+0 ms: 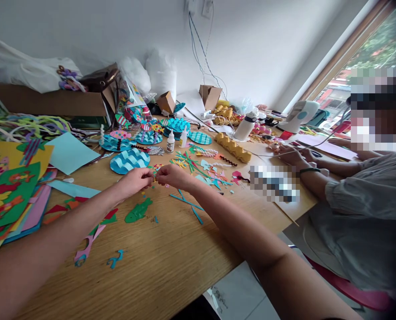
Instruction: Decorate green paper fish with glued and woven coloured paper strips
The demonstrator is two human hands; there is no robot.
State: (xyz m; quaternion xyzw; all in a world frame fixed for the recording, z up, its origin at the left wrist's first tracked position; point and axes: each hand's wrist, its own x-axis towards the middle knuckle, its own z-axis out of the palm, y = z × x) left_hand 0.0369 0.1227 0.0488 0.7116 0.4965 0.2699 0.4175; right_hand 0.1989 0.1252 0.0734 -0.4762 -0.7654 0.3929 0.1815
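Over the middle of the table, my left hand [138,181] and my right hand [174,177] meet almost fingertip to fingertip. Both have their fingers pinched closed. A small yellowish bit shows between them, too small to name. Just behind lies a blue round base with wavy paper strips [130,161]. Small coloured pieces are scattered around the fingertips. Nearer to me is a green fish cutout [138,210], flat on the wood. Thin blue strips [186,202] lie below my right hand.
Two glue bottles [170,142] stand behind my hands. Coloured sheets [14,191] are stacked at left. A yellow egg-carton strip [233,148] and a white bottle [246,126] are farther back. At right, a co-worker's hands [294,160] rest over the table.
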